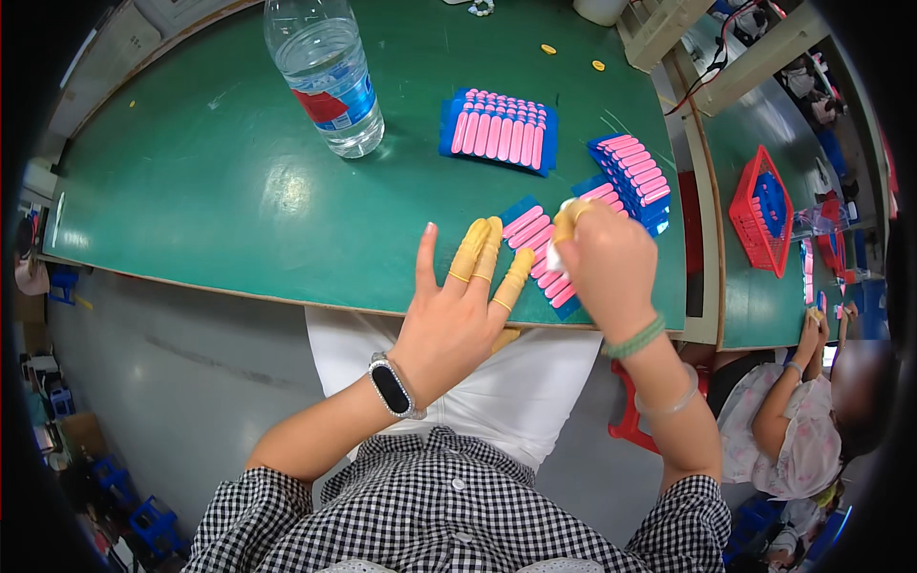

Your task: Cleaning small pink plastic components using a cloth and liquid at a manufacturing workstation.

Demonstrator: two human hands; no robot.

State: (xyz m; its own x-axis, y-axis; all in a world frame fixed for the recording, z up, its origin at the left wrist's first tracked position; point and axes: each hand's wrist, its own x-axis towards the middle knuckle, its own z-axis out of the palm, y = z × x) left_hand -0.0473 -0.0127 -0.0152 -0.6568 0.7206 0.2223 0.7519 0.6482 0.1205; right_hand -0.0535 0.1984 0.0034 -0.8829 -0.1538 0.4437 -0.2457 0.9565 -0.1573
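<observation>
Working at the near edge of the green table, you spread your left hand flat, fingers apart, yellow finger covers on three. Your right hand pinches a small white piece over the blue tray of pink sticks, probably steadying it. Water bottle well apart.

1. A blue tray is lying near the green table's front edge, partly hidden beneath both hands, holding a row of pink oblong pieces lying side by side.
2. A small white piece is sitting pinched in the right hand's fingers, just above that tray's pink row.
3. Yellow finger cots are covering three spread left-hand fingers beside the tray.
</observation>
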